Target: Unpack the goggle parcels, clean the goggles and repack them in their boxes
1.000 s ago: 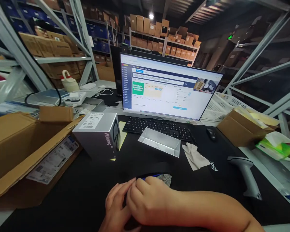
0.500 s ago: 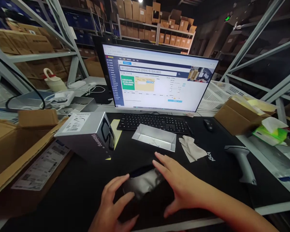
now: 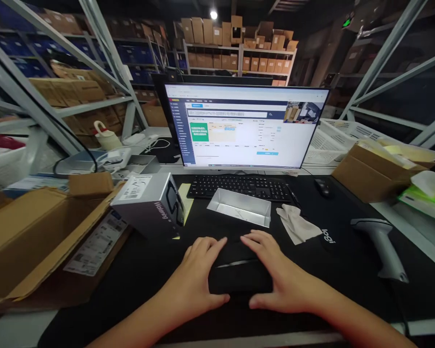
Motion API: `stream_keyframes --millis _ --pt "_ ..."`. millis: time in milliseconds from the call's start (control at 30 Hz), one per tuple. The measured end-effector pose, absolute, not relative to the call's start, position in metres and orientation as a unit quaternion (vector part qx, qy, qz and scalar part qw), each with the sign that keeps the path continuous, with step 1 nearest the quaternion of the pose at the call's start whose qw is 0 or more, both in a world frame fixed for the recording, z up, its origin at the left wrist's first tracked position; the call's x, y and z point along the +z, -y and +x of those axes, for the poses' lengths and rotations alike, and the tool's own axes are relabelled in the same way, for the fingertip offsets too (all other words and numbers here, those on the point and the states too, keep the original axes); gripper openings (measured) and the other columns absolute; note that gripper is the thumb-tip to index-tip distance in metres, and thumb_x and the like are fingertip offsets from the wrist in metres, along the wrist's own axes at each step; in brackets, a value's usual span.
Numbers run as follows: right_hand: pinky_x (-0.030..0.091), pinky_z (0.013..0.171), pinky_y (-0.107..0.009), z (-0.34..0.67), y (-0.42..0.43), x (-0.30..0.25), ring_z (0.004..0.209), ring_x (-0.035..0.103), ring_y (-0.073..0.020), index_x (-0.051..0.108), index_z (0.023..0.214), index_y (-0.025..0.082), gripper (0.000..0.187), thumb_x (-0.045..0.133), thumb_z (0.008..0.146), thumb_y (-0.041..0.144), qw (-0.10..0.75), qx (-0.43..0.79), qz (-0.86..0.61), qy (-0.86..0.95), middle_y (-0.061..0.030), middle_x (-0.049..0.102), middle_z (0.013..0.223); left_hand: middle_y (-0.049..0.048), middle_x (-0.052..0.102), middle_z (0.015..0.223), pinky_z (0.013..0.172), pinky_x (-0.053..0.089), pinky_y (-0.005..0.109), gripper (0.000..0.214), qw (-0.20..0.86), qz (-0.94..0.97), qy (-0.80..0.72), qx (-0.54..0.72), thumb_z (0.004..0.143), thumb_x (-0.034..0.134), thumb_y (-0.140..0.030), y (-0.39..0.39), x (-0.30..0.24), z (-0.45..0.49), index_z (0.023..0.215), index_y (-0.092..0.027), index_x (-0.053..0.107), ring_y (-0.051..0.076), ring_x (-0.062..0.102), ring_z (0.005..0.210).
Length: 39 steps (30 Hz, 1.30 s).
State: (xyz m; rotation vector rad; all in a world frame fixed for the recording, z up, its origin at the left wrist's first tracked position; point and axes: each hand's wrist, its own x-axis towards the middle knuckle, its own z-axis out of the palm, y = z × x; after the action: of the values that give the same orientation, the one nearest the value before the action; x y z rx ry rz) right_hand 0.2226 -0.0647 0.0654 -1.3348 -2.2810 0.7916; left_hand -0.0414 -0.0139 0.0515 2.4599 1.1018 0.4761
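Note:
A black oblong case (image 3: 239, 276) lies on the black desk mat in front of me, with a thin bright line across its top. Its outline is hard to make out against the dark mat. My left hand (image 3: 200, 270) grips its left end, thumb at the near side and fingers at the far side. Around the right end, my right hand (image 3: 270, 273) is curved in the same way. Just beyond stands an open silver-grey box tray (image 3: 239, 212). To its left is a silver-grey product box (image 3: 145, 210) with a white label on top.
An open cardboard carton (image 3: 50, 241) stands at the left. A keyboard (image 3: 239, 187) lies before the lit monitor (image 3: 235, 130). On the right are a grey cloth (image 3: 297, 224), a mouse (image 3: 322, 187), a barcode scanner (image 3: 380, 244) and a brown box (image 3: 373, 174).
The black case was tilted and showed a shiny surface; now it sits level and darker. My left hand has moved forward, level with the right. The view has turned slightly left.

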Motion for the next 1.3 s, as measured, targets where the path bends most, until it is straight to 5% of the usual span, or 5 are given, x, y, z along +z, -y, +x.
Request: stream_keyframes --millis 133,400,667,1000,1300 --pt "0.041 0.114 -0.047 0.24 0.073 0.045 0.137 0.048 -0.0297 0.023 0.157 0.031 0.099 0.081 0.077 0.031 0.223 0.33 -0.525 0.752 -0.0132 0.04 0.154 0.0082 0.05 0.129 0.104 0.05 0.049 0.087 0.223 0.859 -0.408 0.215 0.057 0.084 -0.012 0.013 0.063 -0.053 0.136 -0.03 0.051 0.029 0.053 0.12" --pt "0.055 0.078 -0.038 0.224 0.062 0.036 0.09 0.072 -0.0281 0.067 0.106 0.023 0.018 0.055 0.092 0.019 0.142 0.29 -0.549 0.771 -0.0072 0.074 0.099 0.0042 0.047 0.135 0.111 0.04 0.041 0.085 0.286 0.85 -0.391 0.208 0.06 0.084 -0.016 0.013 0.075 -0.065 0.135 -0.032 0.047 0.025 0.046 0.126" --pt "0.039 0.062 -0.032 0.23 0.054 0.054 0.07 0.066 -0.0246 0.065 0.075 0.018 0.031 0.046 0.098 0.023 -0.026 0.202 -0.605 0.77 -0.0078 0.071 0.076 0.0014 0.059 0.131 0.109 0.034 0.046 0.085 0.22 0.893 -0.353 0.172 0.056 0.082 -0.022 0.013 0.06 -0.058 0.133 -0.03 0.048 0.026 0.051 0.118" --pt "0.029 0.047 -0.021 0.238 0.038 0.124 0.048 0.038 -0.0084 0.063 0.074 0.017 0.032 0.05 0.097 0.036 0.092 0.452 -0.527 0.714 0.0057 0.048 0.054 0.0053 0.058 0.131 0.105 0.042 0.048 0.079 0.201 0.882 -0.389 0.172 0.065 0.074 -0.012 0.007 0.054 -0.068 0.138 -0.03 0.05 0.028 0.052 0.119" --pt "0.037 0.046 -0.017 0.123 -0.002 0.141 0.04 0.047 -0.0059 0.058 0.066 0.017 0.031 0.055 0.095 0.025 0.12 0.514 -0.391 0.754 0.0076 0.054 0.048 0.0031 0.065 0.109 0.095 0.052 0.044 0.05 0.243 0.884 -0.352 0.188 0.059 0.08 -0.015 -0.012 0.051 -0.075 0.107 -0.025 0.067 0.027 0.06 0.102"
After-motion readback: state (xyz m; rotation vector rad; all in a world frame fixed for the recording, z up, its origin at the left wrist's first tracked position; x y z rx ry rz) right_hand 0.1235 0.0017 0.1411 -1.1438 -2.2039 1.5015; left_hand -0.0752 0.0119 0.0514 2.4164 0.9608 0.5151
